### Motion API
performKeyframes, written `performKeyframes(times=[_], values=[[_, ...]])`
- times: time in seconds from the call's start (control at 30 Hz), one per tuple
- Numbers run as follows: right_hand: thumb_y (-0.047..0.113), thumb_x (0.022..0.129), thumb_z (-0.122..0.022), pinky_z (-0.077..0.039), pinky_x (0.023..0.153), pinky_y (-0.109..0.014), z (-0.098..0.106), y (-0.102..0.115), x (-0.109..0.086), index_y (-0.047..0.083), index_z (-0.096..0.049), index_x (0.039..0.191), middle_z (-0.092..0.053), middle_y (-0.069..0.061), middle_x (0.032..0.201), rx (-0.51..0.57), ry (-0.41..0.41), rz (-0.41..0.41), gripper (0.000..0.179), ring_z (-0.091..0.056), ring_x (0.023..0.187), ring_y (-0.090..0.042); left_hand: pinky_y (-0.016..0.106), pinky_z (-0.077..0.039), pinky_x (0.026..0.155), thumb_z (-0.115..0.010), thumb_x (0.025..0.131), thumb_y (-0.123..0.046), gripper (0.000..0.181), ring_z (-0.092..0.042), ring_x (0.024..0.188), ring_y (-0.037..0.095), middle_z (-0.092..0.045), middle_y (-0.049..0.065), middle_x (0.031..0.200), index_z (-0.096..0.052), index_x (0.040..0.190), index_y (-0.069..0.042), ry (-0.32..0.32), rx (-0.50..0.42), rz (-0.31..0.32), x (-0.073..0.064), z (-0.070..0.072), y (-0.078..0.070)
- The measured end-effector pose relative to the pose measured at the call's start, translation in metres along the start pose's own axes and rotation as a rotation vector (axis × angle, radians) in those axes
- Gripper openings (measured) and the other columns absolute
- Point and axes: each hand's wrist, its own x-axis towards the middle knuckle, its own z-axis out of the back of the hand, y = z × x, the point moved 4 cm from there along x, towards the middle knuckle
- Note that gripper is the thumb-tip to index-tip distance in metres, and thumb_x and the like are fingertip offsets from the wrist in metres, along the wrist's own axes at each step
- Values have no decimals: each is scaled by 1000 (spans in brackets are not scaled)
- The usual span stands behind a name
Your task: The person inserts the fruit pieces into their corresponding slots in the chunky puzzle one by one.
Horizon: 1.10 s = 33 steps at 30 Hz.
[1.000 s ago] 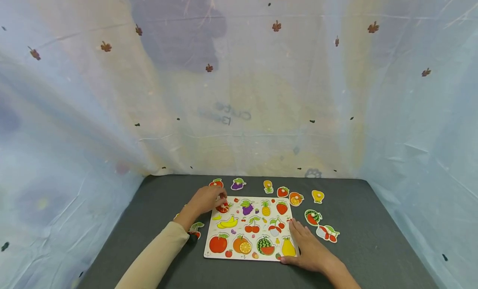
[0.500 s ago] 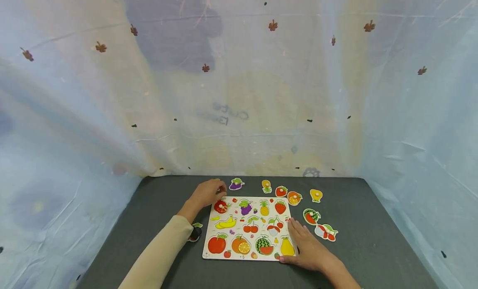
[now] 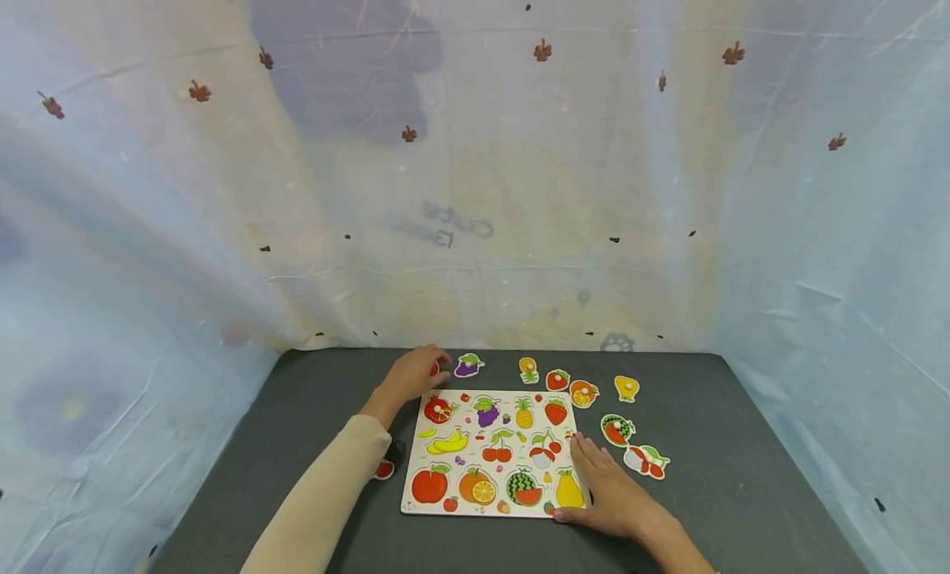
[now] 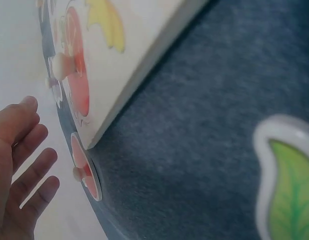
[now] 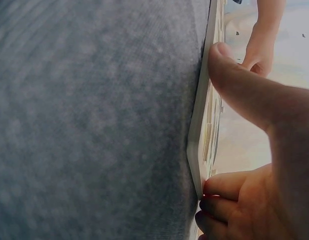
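Beyond the left grip (image 3: pixel 411 376), a pale creased sheet (image 3: pixel 490 186) dotted with brown leaf motifs (image 3: pixel 543 51) hangs behind the dark grey table (image 3: pixel 712 467); bluish sheeting (image 3: pixel 839 335) encloses both sides.

Faint grey lettering (image 3: pixel 449 225) on the curtain (image 3: pixel 519 170) — illegible.

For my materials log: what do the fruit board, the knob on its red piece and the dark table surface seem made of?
Fruit board: probably wood or fibreboard, smooth printed face; its edge is thick and pale.
Knob: smooth wood or plastic, hard to tell; pale and rounded.
Dark table surface: likely fabric, matte, judging by its speckled texture.
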Motion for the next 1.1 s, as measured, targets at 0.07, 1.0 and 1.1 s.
performKeyframes(times=[0.07, 1.0, 1.1], values=[[71, 76, -86, -23, 130, -61, 1, 1, 0, 2, -30, 168, -25, -17, 176, 2, 3, 0, 128, -27, 161, -41, 46, -57, 101, -79, 101, -25, 34, -68, 111, 25, -70, 7, 124, -72, 131, -11, 0, -2, -2, 2, 0, 0], [72, 76, -86, -23, 129, -62, 0, -2, -1, 3, -30, 169, -24, -16, 177, 34, 3, -3, 128, -26, 161, -41, 52, -52, 110, -73, 105, -26, 32, -64, 125, 29, -68, 5, 131, -71, 136, -18, 67, -26, -2, 28, -16, -23], [71, 77, -86, -23, 129, -62, -1, -2, 0, 3, -30, 169, -24, -16, 177, 31, 0, 3, 128, -26, 161, -40, 51, -54, 107, -72, 106, -26, 30, -66, 120, 27, -69, 5, 128, -72, 135, -18, 72, -22, -4, 29, -18, -24]])
